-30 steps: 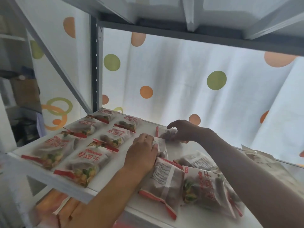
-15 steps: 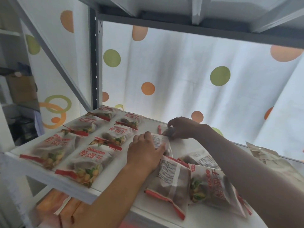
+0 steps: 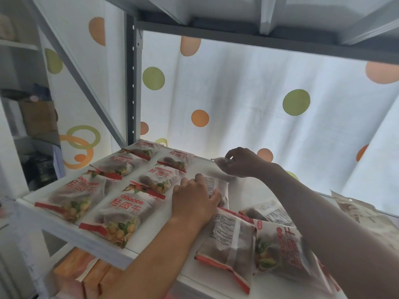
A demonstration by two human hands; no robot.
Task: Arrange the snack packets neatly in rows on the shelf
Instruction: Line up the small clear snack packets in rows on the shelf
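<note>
Several clear snack packets with red print lie in two neat rows [image 3: 121,186] on the left of the white shelf [image 3: 103,244]. My left hand [image 3: 194,201] rests on a face-down packet [image 3: 216,186] in the shelf's middle, fingers curled over it. My right hand [image 3: 239,161] is raised at the back and pinches the top of another packet [image 3: 220,161], lifted off the shelf. Loose packets lie in a heap at the front right: one face-down [image 3: 231,244], one face-up [image 3: 282,251], one behind them [image 3: 265,212].
A grey steel post [image 3: 132,83] and diagonal brace stand at the back left. The upper shelf [image 3: 259,22] hangs low overhead. A dotted white curtain closes the back. Orange boxes [image 3: 86,275] sit on the shelf below. A pale bag [image 3: 362,214] lies at far right.
My right hand has lifted its packet up off the shelf at the back. My left hand stayed on the middle packet, sliding slightly forward.
</note>
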